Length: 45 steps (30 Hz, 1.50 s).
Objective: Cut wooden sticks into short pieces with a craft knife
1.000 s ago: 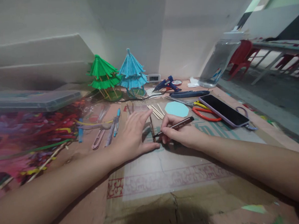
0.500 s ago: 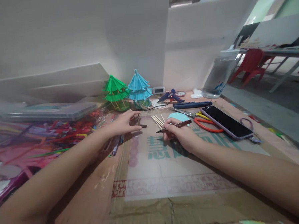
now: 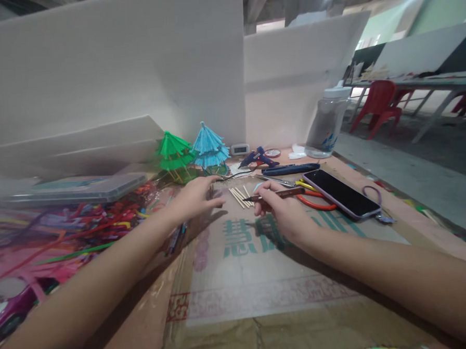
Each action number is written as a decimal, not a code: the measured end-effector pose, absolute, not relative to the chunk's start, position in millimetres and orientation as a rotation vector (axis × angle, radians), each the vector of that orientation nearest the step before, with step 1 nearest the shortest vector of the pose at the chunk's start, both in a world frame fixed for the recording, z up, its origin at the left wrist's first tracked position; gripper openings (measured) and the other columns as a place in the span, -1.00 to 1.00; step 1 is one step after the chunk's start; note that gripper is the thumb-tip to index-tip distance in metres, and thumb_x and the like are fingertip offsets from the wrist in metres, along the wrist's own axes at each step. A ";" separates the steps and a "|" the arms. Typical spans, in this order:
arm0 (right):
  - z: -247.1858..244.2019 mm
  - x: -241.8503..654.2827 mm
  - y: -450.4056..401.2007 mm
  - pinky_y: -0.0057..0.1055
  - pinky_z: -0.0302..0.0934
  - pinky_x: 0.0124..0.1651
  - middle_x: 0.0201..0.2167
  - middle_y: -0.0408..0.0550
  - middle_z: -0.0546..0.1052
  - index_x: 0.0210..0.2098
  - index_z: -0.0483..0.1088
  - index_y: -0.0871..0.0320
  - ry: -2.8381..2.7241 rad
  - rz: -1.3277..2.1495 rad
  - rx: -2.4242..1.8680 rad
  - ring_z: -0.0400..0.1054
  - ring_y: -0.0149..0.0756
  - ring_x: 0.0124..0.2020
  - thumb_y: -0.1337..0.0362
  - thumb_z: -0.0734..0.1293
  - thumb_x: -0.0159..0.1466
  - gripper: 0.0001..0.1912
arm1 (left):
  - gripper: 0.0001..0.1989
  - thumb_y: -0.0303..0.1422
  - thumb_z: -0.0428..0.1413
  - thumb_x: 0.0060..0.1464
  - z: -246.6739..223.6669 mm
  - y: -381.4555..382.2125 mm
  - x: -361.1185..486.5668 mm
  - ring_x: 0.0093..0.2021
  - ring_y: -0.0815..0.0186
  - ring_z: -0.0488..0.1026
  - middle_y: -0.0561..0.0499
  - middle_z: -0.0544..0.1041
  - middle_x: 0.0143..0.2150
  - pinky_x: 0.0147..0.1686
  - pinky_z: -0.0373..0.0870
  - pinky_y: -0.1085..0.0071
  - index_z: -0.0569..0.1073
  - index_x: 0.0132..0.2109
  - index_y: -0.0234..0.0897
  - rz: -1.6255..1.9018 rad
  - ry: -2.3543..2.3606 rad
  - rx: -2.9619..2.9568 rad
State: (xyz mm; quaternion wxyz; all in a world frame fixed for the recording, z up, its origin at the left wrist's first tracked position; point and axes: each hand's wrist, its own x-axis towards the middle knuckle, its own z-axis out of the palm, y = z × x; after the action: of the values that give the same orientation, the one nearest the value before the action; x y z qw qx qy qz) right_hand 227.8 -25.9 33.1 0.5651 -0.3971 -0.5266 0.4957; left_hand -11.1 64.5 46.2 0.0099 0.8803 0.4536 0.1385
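Note:
My right hand [image 3: 276,206] is closed around a brown pen [image 3: 286,193], whose dark tip points left over the cardboard sheet [image 3: 221,336]. To its left, my left hand [image 3: 197,198] hovers with thumb and index finger apart; nothing can be made out between them. Several thin wooden sticks [image 3: 239,196] lie between the hands. A light blue paper piece [image 3: 258,185] is mostly hidden behind my right hand. Behind my left hand stand a green tiered paper umbrella model [image 3: 174,151] and a blue one [image 3: 209,147].
Scissors [image 3: 316,206], a phone [image 3: 341,194], a dark blue tool [image 3: 291,169], a glue gun [image 3: 259,157] and a water bottle [image 3: 324,125] are at the right and back. Colourful craft strips [image 3: 103,228] and a plastic case [image 3: 81,192] lie at the left.
The view has shifted, with more ceiling showing. The small dark piece at my left thumb no longer shows. My right hand still holds the pen and now covers most of the light blue paper.

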 end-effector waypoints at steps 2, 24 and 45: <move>41.8 229.6 -27.5 -0.40 0.18 -0.35 -0.60 -0.22 0.46 -0.36 0.31 0.09 -1.173 1.160 -0.918 0.33 -0.36 -0.49 0.14 0.32 0.30 -0.82 | -0.18 0.06 0.22 0.09 35.1 53.9 6.3 0.28 -0.13 0.35 -0.28 0.40 0.30 0.23 0.28 0.00 0.26 0.36 -0.26 0.476 1.436 2.781; 30.2 227.9 -23.3 -0.41 0.18 -0.38 -0.63 -0.22 0.47 -0.37 0.31 0.10 -1.340 1.200 -0.937 0.32 -0.38 -0.54 0.09 0.33 0.30 -0.77 | -0.31 -0.03 0.18 0.16 9.8 43.0 64.8 0.25 -0.21 0.32 -0.40 0.46 0.19 0.31 0.03 -0.18 0.33 0.25 -0.46 0.531 1.598 2.792; 20.9 232.2 -13.9 -0.47 0.14 -0.46 -0.66 -0.25 0.44 -0.38 0.32 0.10 -1.174 1.195 -0.907 0.30 -0.42 -0.58 0.14 0.35 0.25 -0.81 | -0.13 0.12 0.29 0.02 31.5 -9.2 19.0 0.28 -0.15 0.32 -0.27 0.43 0.26 0.28 0.18 -0.14 0.27 0.31 -0.28 0.531 1.176 2.859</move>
State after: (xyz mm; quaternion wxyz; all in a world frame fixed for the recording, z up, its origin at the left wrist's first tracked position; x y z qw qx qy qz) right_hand 232.2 -13.9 20.9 0.5797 -0.3879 -0.5022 0.5111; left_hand 19.0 -9.2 31.5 0.0025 0.9115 0.3750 0.1692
